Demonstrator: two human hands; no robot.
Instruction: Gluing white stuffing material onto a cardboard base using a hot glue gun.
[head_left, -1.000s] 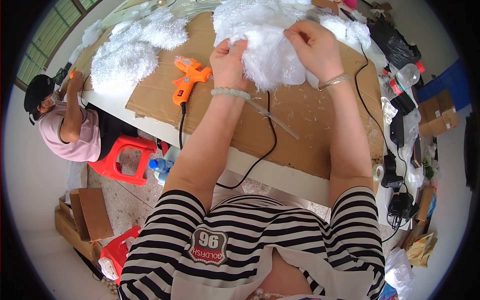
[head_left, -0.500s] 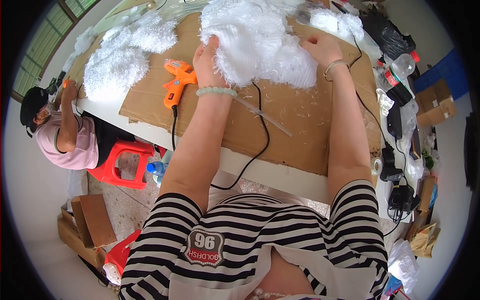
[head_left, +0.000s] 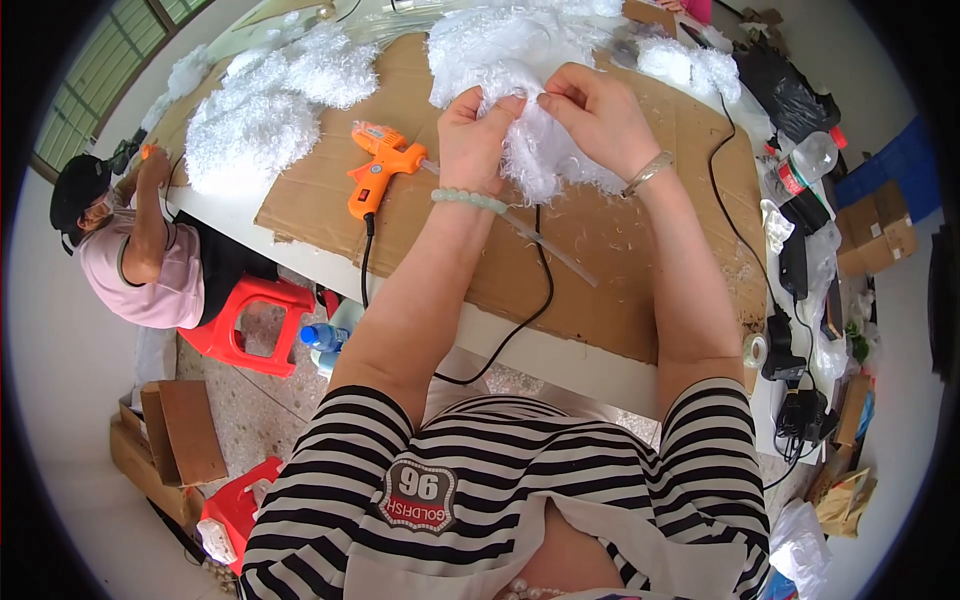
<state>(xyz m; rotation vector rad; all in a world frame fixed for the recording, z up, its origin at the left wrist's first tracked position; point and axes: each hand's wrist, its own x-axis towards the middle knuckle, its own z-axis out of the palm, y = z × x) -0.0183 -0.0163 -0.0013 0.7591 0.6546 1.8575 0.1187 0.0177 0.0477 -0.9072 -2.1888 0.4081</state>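
Note:
A fluffy white fringed fabric [head_left: 545,150] lies bunched over the far part of a brown cardboard sheet [head_left: 590,290]. My left hand [head_left: 478,135] pinches a gathered fold of it between thumb and fingers. Close beside, my right hand [head_left: 598,112] grips the same fabric with its fingertips, thumb against the index finger. An orange glue gun [head_left: 378,170] rests on the cardboard left of my left hand, its black cord running toward the table edge. From its nozzle side, a clear glue stick [head_left: 555,252] lies slanting under my left wrist.
More white fluffy pieces [head_left: 262,125] sit at the far left, others [head_left: 690,66] at the far right. A black cable [head_left: 735,215], a plastic bottle [head_left: 808,160] and a tape roll [head_left: 754,350] line the right side. A co-worker [head_left: 135,240] sits at left by a red stool [head_left: 250,325].
My right hand has moved left toward my left hand, and the fabric's near edge has been gathered up between them. The whole view has shifted slightly.

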